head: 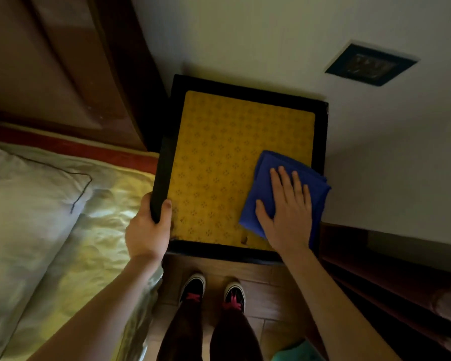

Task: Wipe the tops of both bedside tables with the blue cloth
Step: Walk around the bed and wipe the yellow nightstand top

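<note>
A bedside table [220,149] stands against the wall, its top a yellow patterned panel inside a black frame. The folded blue cloth [264,178] lies on the table's near right part and hangs a little over the right edge. My right hand [287,207] rests flat on the cloth, fingers spread and pressing it to the top. My left hand [147,227] grips the black frame at the table's near left corner, thumb on top. Only this one bedside table is in view.
A bed with a pale sheet and pillow [24,204] lies to the left, its dark wooden headboard [71,69] behind. Dark wooden furniture [388,277] stands to the right. A dark square wall plate [370,65] sits on the wall. My shoes [211,290] stand on wood flooring.
</note>
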`<state>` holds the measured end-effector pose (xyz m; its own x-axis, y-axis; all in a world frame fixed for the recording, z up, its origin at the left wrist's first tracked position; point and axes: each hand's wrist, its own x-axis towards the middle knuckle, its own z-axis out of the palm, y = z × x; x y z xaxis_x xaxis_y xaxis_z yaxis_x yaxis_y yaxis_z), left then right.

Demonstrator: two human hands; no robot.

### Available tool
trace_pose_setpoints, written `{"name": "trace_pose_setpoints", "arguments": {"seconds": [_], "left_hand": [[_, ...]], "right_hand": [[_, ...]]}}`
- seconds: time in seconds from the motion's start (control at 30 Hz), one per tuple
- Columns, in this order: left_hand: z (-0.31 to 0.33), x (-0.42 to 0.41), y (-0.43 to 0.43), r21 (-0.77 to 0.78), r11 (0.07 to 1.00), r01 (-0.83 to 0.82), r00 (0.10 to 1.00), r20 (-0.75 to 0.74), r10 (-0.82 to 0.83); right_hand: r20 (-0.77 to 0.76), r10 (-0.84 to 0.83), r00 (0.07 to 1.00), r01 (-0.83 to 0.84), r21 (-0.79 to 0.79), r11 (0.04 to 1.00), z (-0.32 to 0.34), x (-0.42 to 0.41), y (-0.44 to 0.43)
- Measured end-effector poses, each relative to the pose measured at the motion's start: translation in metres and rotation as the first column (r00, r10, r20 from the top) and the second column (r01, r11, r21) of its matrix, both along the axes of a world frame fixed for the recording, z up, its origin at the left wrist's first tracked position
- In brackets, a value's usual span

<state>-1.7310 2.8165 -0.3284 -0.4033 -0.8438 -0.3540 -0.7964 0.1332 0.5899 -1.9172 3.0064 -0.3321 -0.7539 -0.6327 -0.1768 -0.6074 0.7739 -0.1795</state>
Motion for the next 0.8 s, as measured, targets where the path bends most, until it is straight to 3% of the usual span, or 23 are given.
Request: {"name": "trace_pose_setpoints", "arguments": {"seconds": [0.1, 0.27, 0.4, 0.47, 0.57, 0.63, 0.8], "left_hand": [[-0.010, 0.001, -0.001, -0.047, 0.999, -0.004, 1.000, 0.014, 0.005], [-0.013, 0.001, 0.000, -0.078, 0.997, -0.012, 1.000, 0.014, 0.013], [-0.006, 0.000, 0.000, -0.050, 0.999, -0.014, 0.999, 0.035, 0.016], [-0.005, 0.000, -0.001, -0.037, 0.999, -0.022, 0.999, 0.047, 0.024], [-0.005, -0.001, 0.001, -0.026, 0.999, -0.043, 0.998, 0.053, 0.044], [-0.007, 0.000, 0.000, -0.031, 0.998, -0.046, 0.998, 0.047, 0.047], [-0.015, 0.000, 0.000, -0.057, 0.997, -0.052, 0.998, 0.045, 0.054]], "right_hand": [[-0.080, -0.041, 0.996, 0.034, -0.086, 0.996, -0.006, -0.069, -0.045], [-0.069, -0.004, 0.998, -0.001, -0.067, 0.998, -0.006, -0.136, -0.081], [0.026, -0.027, 0.999, 0.030, -0.127, 0.991, 0.002, -0.064, -0.041], [0.109, -0.016, 0.994, 0.025, -0.080, 0.996, 0.007, 0.010, -0.001], [0.105, 0.026, 0.994, -0.026, 0.000, 1.000, 0.010, 0.087, 0.043], [0.111, 0.009, 0.994, -0.009, -0.003, 1.000, 0.004, 0.068, 0.024], [-0.056, 0.050, 0.997, -0.054, -0.080, 0.995, -0.006, -0.054, -0.114]]}}
